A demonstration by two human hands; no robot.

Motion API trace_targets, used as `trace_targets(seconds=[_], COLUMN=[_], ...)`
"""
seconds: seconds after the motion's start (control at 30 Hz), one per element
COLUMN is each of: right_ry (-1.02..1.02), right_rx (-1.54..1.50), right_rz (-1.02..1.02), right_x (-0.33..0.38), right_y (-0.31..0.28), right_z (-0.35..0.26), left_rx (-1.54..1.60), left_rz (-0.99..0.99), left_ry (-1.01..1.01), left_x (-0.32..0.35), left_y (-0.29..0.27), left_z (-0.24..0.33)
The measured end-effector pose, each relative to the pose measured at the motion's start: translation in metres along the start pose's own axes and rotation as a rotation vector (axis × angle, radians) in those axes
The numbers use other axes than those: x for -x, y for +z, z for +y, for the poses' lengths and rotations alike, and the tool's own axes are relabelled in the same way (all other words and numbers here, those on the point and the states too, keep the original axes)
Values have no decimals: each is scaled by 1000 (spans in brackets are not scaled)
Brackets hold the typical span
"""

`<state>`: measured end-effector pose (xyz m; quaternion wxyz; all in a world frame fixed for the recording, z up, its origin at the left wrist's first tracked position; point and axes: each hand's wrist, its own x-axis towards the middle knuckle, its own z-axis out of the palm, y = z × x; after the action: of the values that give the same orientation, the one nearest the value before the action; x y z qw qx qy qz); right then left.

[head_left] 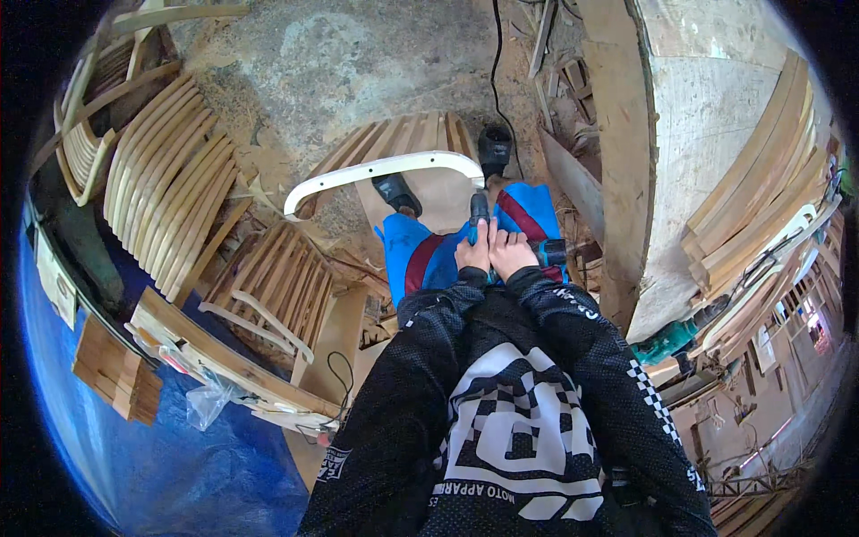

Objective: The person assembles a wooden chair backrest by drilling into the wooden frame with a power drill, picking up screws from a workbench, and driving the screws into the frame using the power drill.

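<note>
Power drill (480,212) sits between your knees, your left hand (473,253) and right hand (512,252) both wrapped tight around it — its tip against the white curved wooden piece's (380,172) end. Curved wooden slats (165,170) crowd the sawdust floor (358,72) left.

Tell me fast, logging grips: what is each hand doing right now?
Left hand: closed on the power drill.
Right hand: closed on the same drill, beside the left.

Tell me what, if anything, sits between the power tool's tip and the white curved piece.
Nothing visible does. Both hands, left and right, grip the power tool, and its tip already meets the end of the white curved piece.
</note>
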<state>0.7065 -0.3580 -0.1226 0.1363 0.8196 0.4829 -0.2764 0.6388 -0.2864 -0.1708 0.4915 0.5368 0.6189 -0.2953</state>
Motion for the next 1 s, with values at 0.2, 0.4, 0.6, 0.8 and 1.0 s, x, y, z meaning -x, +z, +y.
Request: trace_targets(seconds=[0.2, 0.4, 0.6, 0.8, 1.0], right_ry=[-20, -7, -49, -48, -47], right_rx=[7, -39, 19, 15, 13], right_rz=[-35, -73, -166, -115, -132], right_x=[-2, -4, -6, -7, -6], right_y=[-13, -17, -21, -28, -29], right_z=[2, 1, 5, 9, 6], left_rx=[27, 17, -11, 83, 107], left_rz=[21, 29, 48, -35, -33], left_ry=[9, 0, -19, -82, -84], left_x=[0, 8, 19, 20, 29], left_y=[1, -5, -11, -11, -23], left_z=[-1, 11, 25, 29, 44])
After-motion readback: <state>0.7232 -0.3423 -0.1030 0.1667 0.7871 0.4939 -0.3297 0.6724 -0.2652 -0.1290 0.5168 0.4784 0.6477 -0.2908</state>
